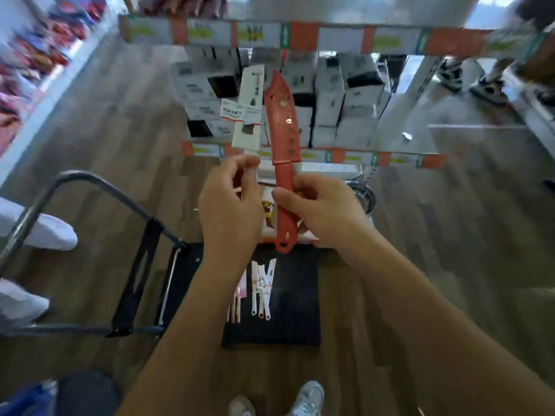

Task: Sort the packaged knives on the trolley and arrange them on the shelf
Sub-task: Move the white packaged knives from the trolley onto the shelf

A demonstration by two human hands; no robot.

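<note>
My right hand grips the handle of a red knife in a red plastic sheath, held upright in front of the shelf. To its left, a white packaged knife stands upright too, pinched at its lower end by my left hand. Below my hands lies the black trolley deck, with several small white packaged knives and some pink ones on it. The shelf ahead holds white and black boxes behind orange and white price strips.
The trolley's grey handle bar folds up at the left. An orange and white box lies at the trolley's far end, behind my hands. Another person's white shoes are at the left edge and feet at the top right. My own shoes are below.
</note>
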